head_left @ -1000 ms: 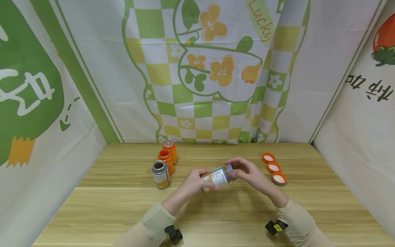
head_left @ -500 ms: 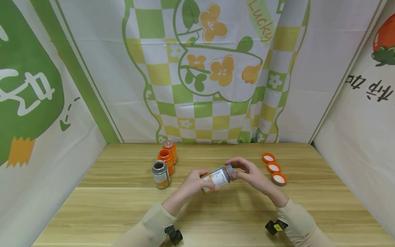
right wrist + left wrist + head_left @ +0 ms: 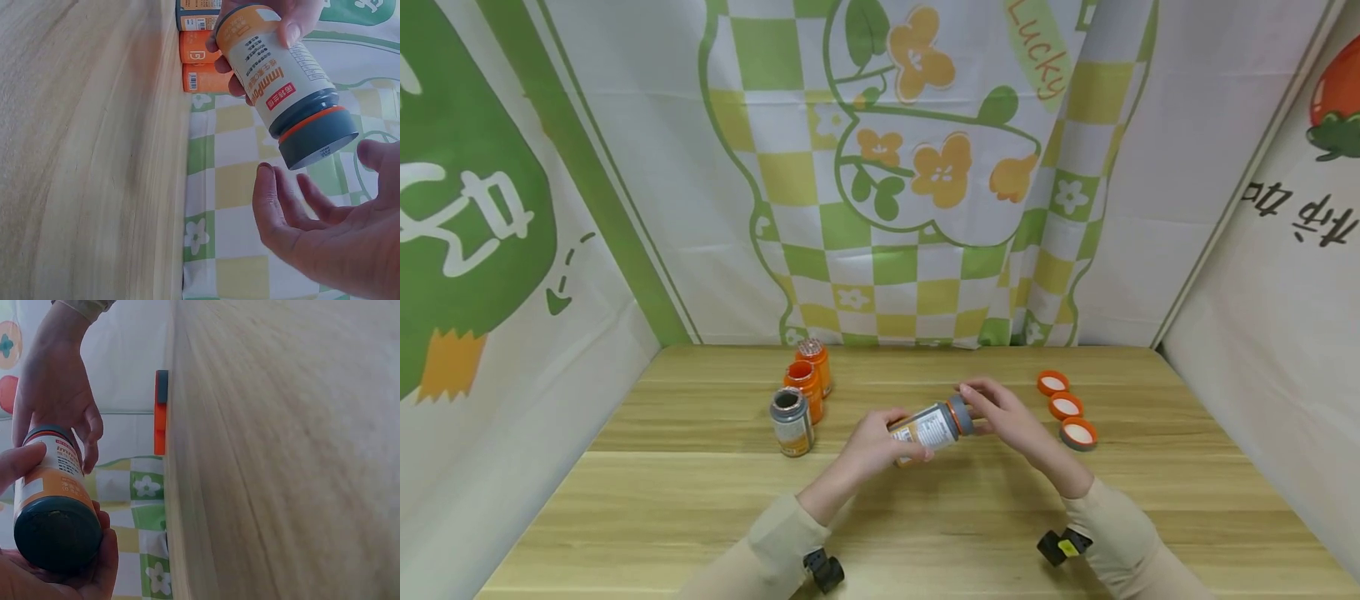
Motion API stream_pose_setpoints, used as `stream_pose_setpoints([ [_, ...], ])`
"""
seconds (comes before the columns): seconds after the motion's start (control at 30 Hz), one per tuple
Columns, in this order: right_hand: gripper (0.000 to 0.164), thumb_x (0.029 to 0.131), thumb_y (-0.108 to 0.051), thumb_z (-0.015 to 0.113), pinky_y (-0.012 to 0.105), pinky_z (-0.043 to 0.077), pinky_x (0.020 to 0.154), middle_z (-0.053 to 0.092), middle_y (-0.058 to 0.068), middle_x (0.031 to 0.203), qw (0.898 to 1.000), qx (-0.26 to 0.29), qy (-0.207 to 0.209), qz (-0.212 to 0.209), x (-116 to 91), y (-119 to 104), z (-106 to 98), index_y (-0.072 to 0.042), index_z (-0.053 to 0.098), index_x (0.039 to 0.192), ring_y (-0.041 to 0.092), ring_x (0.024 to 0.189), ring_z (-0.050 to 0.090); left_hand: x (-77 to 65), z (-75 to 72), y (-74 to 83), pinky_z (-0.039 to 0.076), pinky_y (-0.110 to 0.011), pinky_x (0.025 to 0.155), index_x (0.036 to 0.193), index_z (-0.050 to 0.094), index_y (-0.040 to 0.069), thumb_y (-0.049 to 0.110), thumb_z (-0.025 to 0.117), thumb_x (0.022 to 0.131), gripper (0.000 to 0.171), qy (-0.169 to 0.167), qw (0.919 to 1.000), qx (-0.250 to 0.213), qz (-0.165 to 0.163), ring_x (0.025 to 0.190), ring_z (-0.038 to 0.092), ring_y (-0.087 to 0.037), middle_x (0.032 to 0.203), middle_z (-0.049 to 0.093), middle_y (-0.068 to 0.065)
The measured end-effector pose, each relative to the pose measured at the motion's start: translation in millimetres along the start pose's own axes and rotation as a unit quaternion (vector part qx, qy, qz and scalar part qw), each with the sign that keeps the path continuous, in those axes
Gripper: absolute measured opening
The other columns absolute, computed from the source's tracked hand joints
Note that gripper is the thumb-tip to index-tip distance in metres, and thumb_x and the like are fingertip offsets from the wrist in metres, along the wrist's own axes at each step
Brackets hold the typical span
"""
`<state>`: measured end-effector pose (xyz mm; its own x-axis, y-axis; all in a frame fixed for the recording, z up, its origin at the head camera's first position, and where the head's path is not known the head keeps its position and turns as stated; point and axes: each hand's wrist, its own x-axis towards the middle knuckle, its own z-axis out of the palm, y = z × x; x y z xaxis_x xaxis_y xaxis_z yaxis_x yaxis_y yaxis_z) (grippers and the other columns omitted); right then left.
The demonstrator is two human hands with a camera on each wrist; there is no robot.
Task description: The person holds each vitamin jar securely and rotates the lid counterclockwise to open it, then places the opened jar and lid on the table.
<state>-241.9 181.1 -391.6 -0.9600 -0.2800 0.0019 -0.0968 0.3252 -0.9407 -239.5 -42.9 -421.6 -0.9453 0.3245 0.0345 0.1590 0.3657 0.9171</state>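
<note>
My left hand (image 3: 871,443) grips a grey supplement bottle (image 3: 931,427) with a white and orange label, tilted above the table. A grey cap (image 3: 319,139) with an orange band sits on its neck, pointing toward my right hand (image 3: 1017,427). In the right wrist view, the fingers (image 3: 267,200) and thumb of that hand are spread around the cap, with gaps showing between them and it. The left wrist view looks onto the bottle's dark base (image 3: 57,534), with left fingers wrapped beneath and the thumb on the label.
On the left of the wooden table (image 3: 700,500) stand three uncapped bottles: a grey one (image 3: 793,432) in front, an orange one (image 3: 806,393) behind it, another orange one (image 3: 815,364) farthest back. Three caps (image 3: 1078,433) lie inside up in a row at the right.
My right hand's fingers have come off the cap and shifted around it, the wrist moving slightly left. The left hand and bottle have stayed nearly in place.
</note>
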Motion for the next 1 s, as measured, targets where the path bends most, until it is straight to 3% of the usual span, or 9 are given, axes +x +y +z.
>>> stream_pose_setpoints([
  [0.23,0.066,0.098,-0.051,0.037,0.044,0.054,0.077,0.056,0.025,0.121,0.997,-0.021,-0.007,0.067,2.6,-0.1,1.5,0.002,0.038,0.139,0.024,0.092,0.065,-1.0,3.8,1.7,0.048,-0.029,0.062,0.115,0.064,0.005,0.023,0.084,0.059,0.062,0.028,0.9982,0.047,0.023,0.074,0.056,-0.016,0.093,0.066,-0.008],
  [0.47,0.076,0.096,-0.059,0.033,0.042,0.055,0.072,0.062,0.022,0.11,0.993,-0.037,-0.03,0.109,4.8,4.8,2.5,0.006,0.043,0.134,0.029,0.085,0.068,-0.9,5.1,0.4,0.047,-0.03,0.065,0.115,0.064,0.007,0.02,0.085,0.06,0.06,0.04,0.9951,0.075,0.051,0.077,0.056,-0.016,0.098,0.066,-0.01],
  [0.7,0.076,0.096,-0.058,0.033,0.04,0.056,0.071,0.062,0.021,0.105,0.992,-0.025,-0.039,0.118,6.5,6.0,3.5,0.009,0.043,0.131,0.03,0.083,0.068,-0.6,5.0,1.1,0.047,-0.029,0.064,0.113,0.064,0.008,0.018,0.085,0.059,0.058,0.054,0.9921,0.094,0.064,0.076,0.056,-0.016,0.096,0.066,-0.008],
  [1.0,0.066,0.096,-0.051,0.042,0.038,0.056,0.075,0.065,0.018,0.102,0.994,-0.021,-0.016,0.102,6.5,3.3,2.7,0.006,0.048,0.13,0.021,0.081,0.068,-1.2,4.4,2.2,0.047,-0.029,0.064,0.113,0.063,0.01,0.018,0.085,0.06,0.058,0.054,0.9926,0.095,0.053,0.077,0.056,-0.017,0.098,0.065,-0.007],
])
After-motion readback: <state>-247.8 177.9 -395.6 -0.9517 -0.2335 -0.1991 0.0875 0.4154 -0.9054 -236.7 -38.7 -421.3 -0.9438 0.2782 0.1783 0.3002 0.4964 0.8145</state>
